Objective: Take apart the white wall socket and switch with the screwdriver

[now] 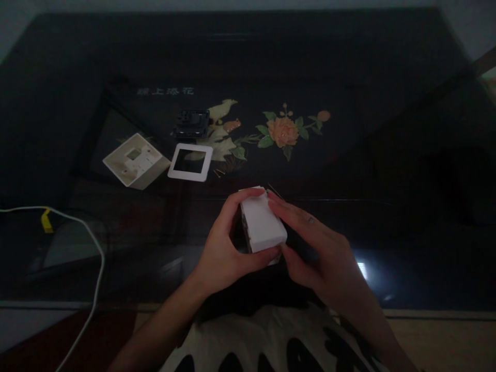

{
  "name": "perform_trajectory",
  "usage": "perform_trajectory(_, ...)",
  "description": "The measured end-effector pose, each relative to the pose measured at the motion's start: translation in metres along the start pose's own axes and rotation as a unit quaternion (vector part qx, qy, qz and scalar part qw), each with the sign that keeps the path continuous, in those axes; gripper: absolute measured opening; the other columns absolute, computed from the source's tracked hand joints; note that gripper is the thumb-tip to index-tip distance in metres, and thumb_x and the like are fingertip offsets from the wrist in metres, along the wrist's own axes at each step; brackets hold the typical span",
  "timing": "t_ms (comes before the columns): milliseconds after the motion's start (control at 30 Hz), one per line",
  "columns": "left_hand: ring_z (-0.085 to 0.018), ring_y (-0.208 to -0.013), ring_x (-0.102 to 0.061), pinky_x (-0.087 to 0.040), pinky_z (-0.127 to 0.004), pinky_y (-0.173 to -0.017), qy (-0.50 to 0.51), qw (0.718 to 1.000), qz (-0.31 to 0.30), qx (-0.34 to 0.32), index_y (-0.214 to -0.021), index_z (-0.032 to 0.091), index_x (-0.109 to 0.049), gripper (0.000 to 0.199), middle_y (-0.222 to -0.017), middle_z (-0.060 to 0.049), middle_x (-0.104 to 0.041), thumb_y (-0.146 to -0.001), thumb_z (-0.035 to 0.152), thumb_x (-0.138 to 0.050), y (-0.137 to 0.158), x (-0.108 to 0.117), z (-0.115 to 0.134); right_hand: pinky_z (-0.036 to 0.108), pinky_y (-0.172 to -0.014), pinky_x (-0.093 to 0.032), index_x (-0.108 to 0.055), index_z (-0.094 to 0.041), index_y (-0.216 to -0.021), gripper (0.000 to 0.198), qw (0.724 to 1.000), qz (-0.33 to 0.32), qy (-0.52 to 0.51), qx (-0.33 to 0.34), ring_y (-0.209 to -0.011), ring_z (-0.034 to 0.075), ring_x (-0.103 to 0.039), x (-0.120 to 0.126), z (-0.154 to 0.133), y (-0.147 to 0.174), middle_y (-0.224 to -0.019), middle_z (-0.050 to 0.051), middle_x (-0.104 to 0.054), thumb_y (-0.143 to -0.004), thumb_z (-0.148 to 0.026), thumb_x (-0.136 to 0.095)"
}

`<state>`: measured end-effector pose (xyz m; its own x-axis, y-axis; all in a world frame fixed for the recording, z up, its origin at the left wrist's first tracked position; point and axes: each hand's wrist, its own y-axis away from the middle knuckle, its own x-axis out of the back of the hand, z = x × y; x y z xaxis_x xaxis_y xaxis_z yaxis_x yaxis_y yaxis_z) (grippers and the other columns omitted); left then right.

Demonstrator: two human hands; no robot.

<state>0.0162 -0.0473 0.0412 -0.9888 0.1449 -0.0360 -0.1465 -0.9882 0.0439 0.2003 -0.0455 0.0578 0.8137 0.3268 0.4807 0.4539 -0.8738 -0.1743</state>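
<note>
Between my two hands is a white wall switch with a smooth, blank face and darker parts along its side. My left hand wraps round its left side, fingers at the far end and thumb at the near end. On the right, my right hand grips the far edge with its fingertips and the near right corner with its thumb. A thin rod-like thing shows just beyond the right fingers; its kind is unclear. The underside of the switch is hidden.
Left of my hands lie a white square frame, a white mounting box and a black switch module. Small screws rest beside the frame. A white cable with a yellow tag crosses the glossy dark table.
</note>
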Motion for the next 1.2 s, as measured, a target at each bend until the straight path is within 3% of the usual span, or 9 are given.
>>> perform_trajectory(133,-0.021,-0.113,-0.059,-0.051,-0.032,-0.094,0.006,1.000,-0.021,-0.005,-0.128,0.033,-0.048,0.077,-0.126,0.000,-0.059,-0.063,0.021,-0.088,-0.001,0.003,0.000,0.050,-0.117,-0.038,-0.042,-0.037,-0.148,0.074,0.989,0.025,-0.134,-0.060,-0.144,0.027,-0.041,-0.004,0.010,-0.002,-0.157,0.002,-0.043,-0.083,-0.022,-0.073)
perform_trajectory(233,-0.021,-0.116,-0.059,-0.050,-0.032,-0.096,0.021,0.999,-0.035,-0.005,-0.127,0.033,-0.048,0.077,-0.129,0.000,-0.057,-0.062,0.021,-0.088,-0.001,0.003,0.000,0.050,-0.113,-0.043,-0.050,-0.038,-0.141,0.070,0.967,0.016,-0.234,-0.103,-0.137,0.027,-0.050,-0.007,0.012,-0.004,-0.150,0.003,-0.051,-0.079,-0.028,-0.080)
perform_trajectory(467,-0.020,-0.117,-0.058,-0.050,-0.030,-0.097,0.026,0.999,-0.037,-0.006,-0.127,0.032,-0.047,0.079,-0.129,0.000,-0.057,-0.061,0.017,-0.087,-0.004,0.004,-0.001,0.043,-0.111,-0.045,-0.058,-0.035,-0.131,0.067,0.924,0.026,-0.364,-0.111,-0.135,0.024,-0.052,-0.012,0.012,-0.011,-0.144,0.002,-0.057,-0.071,-0.025,-0.086)
perform_trajectory(1000,-0.020,-0.109,-0.060,-0.053,-0.029,-0.088,0.012,0.999,-0.022,-0.044,-0.122,0.030,-0.048,0.071,-0.127,-0.001,-0.056,-0.063,0.022,-0.086,-0.007,0.002,-0.003,0.048,-0.113,-0.042,-0.066,-0.034,-0.125,0.057,0.908,0.021,-0.393,-0.144,-0.138,0.028,-0.049,-0.011,0.009,-0.011,-0.146,0.002,-0.057,-0.073,-0.022,-0.084)
perform_trajectory(1200,-0.020,-0.102,-0.063,-0.056,-0.031,-0.084,0.021,0.999,-0.021,-0.012,-0.128,0.030,-0.044,0.075,-0.117,-0.002,-0.060,-0.066,0.027,-0.086,-0.006,0.001,0.001,0.045,-0.113,-0.043,-0.065,-0.034,-0.126,0.056,0.912,0.007,-0.390,-0.129,-0.133,0.025,-0.054,-0.011,0.015,-0.015,-0.142,0.002,-0.061,-0.074,-0.028,-0.084)
